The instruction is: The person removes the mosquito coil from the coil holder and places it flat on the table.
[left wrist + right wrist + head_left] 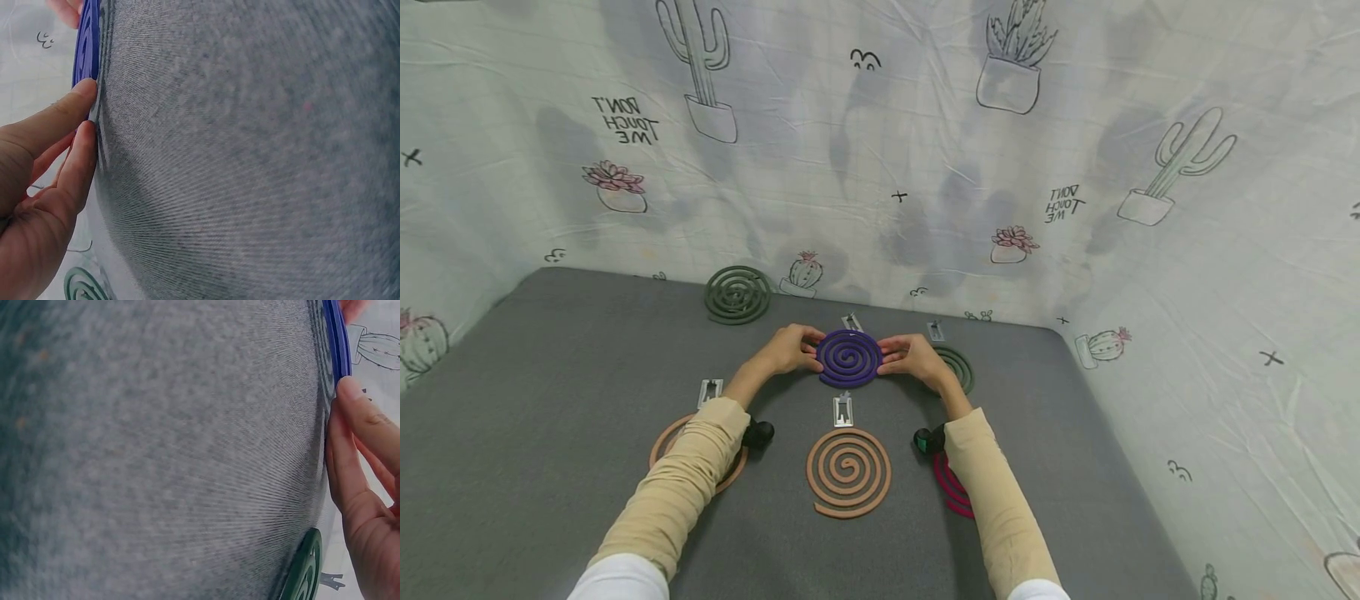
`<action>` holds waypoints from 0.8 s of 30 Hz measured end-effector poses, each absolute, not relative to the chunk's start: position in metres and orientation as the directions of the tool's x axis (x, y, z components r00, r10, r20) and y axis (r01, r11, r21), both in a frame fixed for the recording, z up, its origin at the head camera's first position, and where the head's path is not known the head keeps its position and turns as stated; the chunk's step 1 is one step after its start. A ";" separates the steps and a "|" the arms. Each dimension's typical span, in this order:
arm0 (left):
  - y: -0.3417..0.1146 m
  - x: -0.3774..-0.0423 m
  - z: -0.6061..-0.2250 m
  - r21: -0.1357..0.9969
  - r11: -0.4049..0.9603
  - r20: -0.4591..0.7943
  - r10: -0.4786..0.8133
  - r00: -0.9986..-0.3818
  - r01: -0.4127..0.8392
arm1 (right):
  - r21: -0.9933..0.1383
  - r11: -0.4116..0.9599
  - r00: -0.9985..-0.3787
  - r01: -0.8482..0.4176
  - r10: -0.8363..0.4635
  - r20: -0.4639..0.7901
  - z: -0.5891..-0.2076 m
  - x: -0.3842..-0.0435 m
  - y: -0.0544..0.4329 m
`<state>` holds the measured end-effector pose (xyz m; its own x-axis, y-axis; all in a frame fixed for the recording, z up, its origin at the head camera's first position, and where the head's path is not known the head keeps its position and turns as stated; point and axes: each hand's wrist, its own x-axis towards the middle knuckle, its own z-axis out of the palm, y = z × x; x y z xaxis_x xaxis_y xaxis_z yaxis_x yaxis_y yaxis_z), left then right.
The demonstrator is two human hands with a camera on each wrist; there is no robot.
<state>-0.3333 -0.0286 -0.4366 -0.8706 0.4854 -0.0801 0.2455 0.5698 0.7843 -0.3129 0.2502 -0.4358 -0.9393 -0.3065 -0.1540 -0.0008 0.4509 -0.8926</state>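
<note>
A purple mosquito coil [848,358] lies flat between both hands at the back middle of the grey surface. My left hand [792,350] pinches its left edge, thumb on the near side. On the opposite edge my right hand [916,360] pinches it the same way. Side-on in the left wrist view, the purple coil [87,47] shows as a thin disc close over the cloth. A small metal coil stand [843,410] sits just in front of it, and another stand [851,323] is partly hidden behind it.
An orange coil [848,473] lies in front of the stand. Under my left forearm is another orange coil [662,442], with a stand [710,391] behind it. A red coil [953,487] and a green coil [958,367] are partly covered by my right arm. Farther back lies a dark green coil [737,295].
</note>
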 end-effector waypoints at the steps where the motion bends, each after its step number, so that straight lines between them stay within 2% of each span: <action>1: -0.029 -0.333 -0.436 0.780 0.573 -0.079 0.488 -0.869 0.251 | -0.885 0.466 -0.939 -0.012 -0.309 -0.150 -0.435 -0.313 0.250; 13: -0.030 -0.330 -0.436 0.771 0.583 -0.079 0.486 -0.870 0.256 | -0.842 0.538 -0.939 -0.050 -0.312 -0.144 -0.436 -0.311 0.248; 24: -0.027 -0.328 -0.436 0.748 0.608 -0.070 0.471 -0.879 0.266 | -0.837 0.544 -0.941 -0.064 -0.311 -0.130 -0.437 -0.312 0.247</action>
